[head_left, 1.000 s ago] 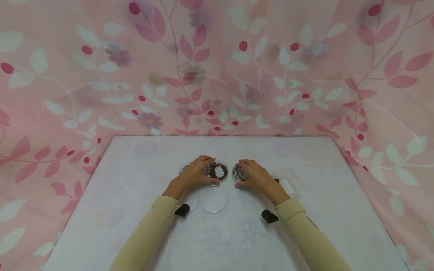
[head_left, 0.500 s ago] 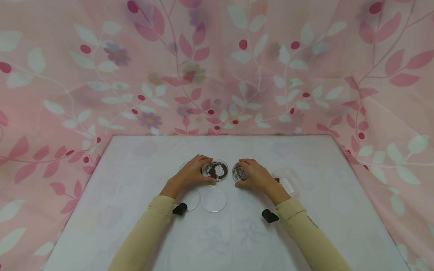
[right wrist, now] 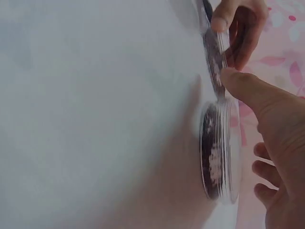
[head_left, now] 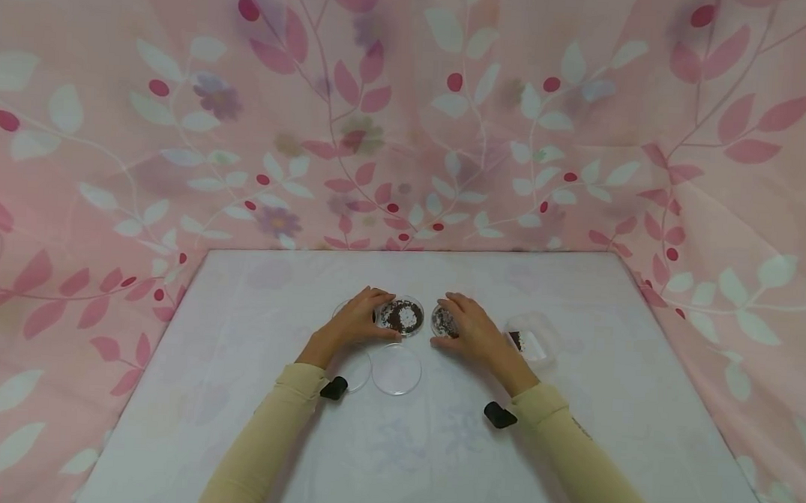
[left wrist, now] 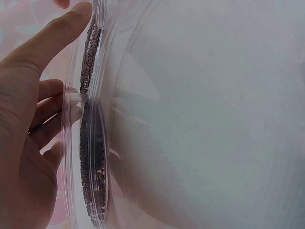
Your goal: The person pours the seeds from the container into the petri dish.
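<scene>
Petri dishes with dark granules stand in a row across the table. My left hand (head_left: 356,318) holds the middle petri dish (head_left: 410,315), thumb at its near edge and fingers at its far edge. A ring of granules in that dish surrounds a pale centre. Behind the left hand another petri dish (head_left: 340,306) is mostly hidden. My right hand (head_left: 474,332) is spread around the right petri dish (head_left: 443,322). In the right wrist view that right dish (right wrist: 214,152) has a clear lid on it, and the fingers stand apart from its side.
Two clear round lids lie nearer the person, one lid (head_left: 396,370) in the middle and another lid (head_left: 357,371) beside the left wrist. A clear plastic container (head_left: 551,334) stands right of the right hand, with something white and dark in it.
My right hand has loosened from the right dish, its thumb and fingers parting and the wrist shifting right and nearer. My left hand has slid slightly left along the middle dish.
</scene>
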Action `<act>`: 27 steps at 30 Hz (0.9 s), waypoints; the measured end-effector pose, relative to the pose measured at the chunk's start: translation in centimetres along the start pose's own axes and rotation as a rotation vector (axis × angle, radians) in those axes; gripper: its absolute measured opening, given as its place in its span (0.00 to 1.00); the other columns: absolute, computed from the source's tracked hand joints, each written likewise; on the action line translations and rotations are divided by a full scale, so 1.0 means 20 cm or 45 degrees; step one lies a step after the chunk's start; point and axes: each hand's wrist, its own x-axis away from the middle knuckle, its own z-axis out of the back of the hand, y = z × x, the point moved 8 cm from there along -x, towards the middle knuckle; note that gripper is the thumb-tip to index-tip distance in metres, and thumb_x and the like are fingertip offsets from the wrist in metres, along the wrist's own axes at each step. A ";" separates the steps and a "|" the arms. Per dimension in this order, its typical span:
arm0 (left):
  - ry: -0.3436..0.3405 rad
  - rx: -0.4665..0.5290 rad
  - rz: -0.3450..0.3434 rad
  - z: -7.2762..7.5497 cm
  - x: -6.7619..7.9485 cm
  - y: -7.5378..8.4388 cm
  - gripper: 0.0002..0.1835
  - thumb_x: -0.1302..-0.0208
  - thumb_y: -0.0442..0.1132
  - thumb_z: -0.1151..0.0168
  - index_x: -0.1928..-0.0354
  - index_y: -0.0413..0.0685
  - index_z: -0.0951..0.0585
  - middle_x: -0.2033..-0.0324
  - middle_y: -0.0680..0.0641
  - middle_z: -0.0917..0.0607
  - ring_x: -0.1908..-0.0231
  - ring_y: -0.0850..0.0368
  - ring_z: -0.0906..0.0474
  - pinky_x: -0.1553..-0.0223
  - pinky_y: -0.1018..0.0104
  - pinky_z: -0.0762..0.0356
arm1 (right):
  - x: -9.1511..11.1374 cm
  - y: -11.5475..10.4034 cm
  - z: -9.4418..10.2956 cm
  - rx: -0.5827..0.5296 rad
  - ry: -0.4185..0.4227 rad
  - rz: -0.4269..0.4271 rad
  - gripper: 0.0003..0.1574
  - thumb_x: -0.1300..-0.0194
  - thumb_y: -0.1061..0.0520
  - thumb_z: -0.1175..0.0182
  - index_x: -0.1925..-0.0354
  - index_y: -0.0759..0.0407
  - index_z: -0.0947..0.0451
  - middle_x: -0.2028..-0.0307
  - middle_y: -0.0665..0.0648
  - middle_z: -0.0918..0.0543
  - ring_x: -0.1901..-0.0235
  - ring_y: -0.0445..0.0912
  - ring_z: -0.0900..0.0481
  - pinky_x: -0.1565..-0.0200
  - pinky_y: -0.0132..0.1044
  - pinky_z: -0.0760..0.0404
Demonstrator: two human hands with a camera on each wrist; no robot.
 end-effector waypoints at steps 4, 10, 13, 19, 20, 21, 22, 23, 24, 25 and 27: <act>0.002 -0.003 -0.005 0.00 0.00 0.00 0.50 0.57 0.67 0.25 0.32 0.52 0.27 0.35 0.45 0.26 0.28 0.38 0.40 0.33 0.40 0.34 | 0.05 -0.10 0.04 -0.060 0.177 0.055 0.43 0.42 0.42 0.29 0.35 0.61 0.29 0.37 0.63 0.26 0.36 0.57 0.29 0.37 0.52 0.26; -0.013 0.006 0.006 0.01 0.00 0.01 0.50 0.56 0.66 0.25 0.32 0.51 0.28 0.35 0.44 0.26 0.28 0.36 0.42 0.31 0.38 0.38 | 0.16 -0.28 0.02 -0.105 0.325 0.097 0.34 0.41 0.47 0.29 0.41 0.60 0.24 0.49 0.58 0.21 0.47 0.52 0.22 0.47 0.47 0.19; -0.017 -0.002 0.003 0.01 0.00 0.01 0.49 0.55 0.66 0.26 0.32 0.50 0.28 0.34 0.43 0.27 0.28 0.36 0.42 0.30 0.39 0.39 | 0.21 -0.35 -0.05 -0.142 0.280 0.089 0.35 0.41 0.44 0.30 0.40 0.59 0.24 0.48 0.56 0.20 0.47 0.50 0.21 0.46 0.45 0.19; -0.001 -0.005 -0.032 0.02 0.00 0.02 0.48 0.54 0.64 0.25 0.32 0.48 0.28 0.35 0.43 0.27 0.28 0.37 0.41 0.30 0.41 0.38 | 0.27 -0.40 -0.18 -0.180 0.137 0.014 0.46 0.43 0.34 0.32 0.34 0.57 0.30 0.38 0.56 0.24 0.39 0.50 0.24 0.40 0.47 0.23; 0.000 -0.006 -0.032 0.02 0.00 0.02 0.48 0.54 0.64 0.26 0.32 0.48 0.28 0.35 0.43 0.27 0.28 0.37 0.41 0.31 0.41 0.37 | 0.27 -0.41 -0.19 -0.184 0.123 0.000 0.49 0.44 0.33 0.32 0.33 0.57 0.31 0.37 0.57 0.25 0.38 0.51 0.25 0.39 0.48 0.24; 0.000 -0.006 -0.028 0.02 0.00 0.02 0.48 0.54 0.64 0.25 0.32 0.49 0.28 0.34 0.43 0.27 0.28 0.37 0.41 0.31 0.41 0.37 | 0.27 -0.41 -0.20 -0.186 0.107 -0.014 0.51 0.44 0.31 0.33 0.32 0.57 0.32 0.35 0.57 0.27 0.37 0.52 0.26 0.38 0.49 0.24; -0.002 -0.006 -0.023 0.02 0.00 0.02 0.48 0.54 0.64 0.25 0.32 0.49 0.28 0.34 0.43 0.27 0.28 0.37 0.41 0.31 0.40 0.36 | 0.28 -0.41 -0.21 -0.188 0.093 -0.026 0.53 0.45 0.30 0.33 0.31 0.57 0.33 0.33 0.58 0.28 0.36 0.53 0.27 0.37 0.50 0.25; -0.003 -0.005 -0.020 0.02 0.00 0.02 0.48 0.54 0.64 0.25 0.32 0.49 0.28 0.34 0.43 0.27 0.28 0.37 0.40 0.32 0.40 0.36 | 0.28 -0.41 -0.22 -0.193 0.086 -0.028 0.55 0.46 0.29 0.32 0.31 0.58 0.34 0.32 0.59 0.29 0.35 0.54 0.28 0.37 0.51 0.26; -0.005 -0.010 -0.016 0.02 0.00 0.01 0.48 0.54 0.64 0.25 0.32 0.49 0.28 0.34 0.43 0.27 0.28 0.37 0.41 0.32 0.40 0.36 | 0.28 -0.41 -0.23 -0.196 0.082 -0.027 0.57 0.47 0.29 0.32 0.31 0.59 0.34 0.32 0.60 0.30 0.34 0.55 0.29 0.36 0.52 0.27; -0.008 -0.014 -0.013 0.02 0.00 0.01 0.49 0.54 0.64 0.25 0.32 0.50 0.28 0.34 0.43 0.27 0.28 0.37 0.41 0.32 0.40 0.36 | 0.28 -0.42 -0.23 -0.197 0.083 -0.020 0.58 0.48 0.29 0.31 0.31 0.60 0.34 0.31 0.62 0.31 0.34 0.55 0.29 0.35 0.52 0.28; -0.011 -0.019 -0.011 0.01 0.00 0.01 0.49 0.54 0.65 0.26 0.32 0.50 0.28 0.34 0.43 0.27 0.28 0.37 0.41 0.32 0.40 0.36 | 0.28 -0.43 -0.23 -0.186 0.088 -0.002 0.59 0.49 0.29 0.31 0.31 0.62 0.34 0.32 0.63 0.31 0.33 0.56 0.30 0.35 0.53 0.29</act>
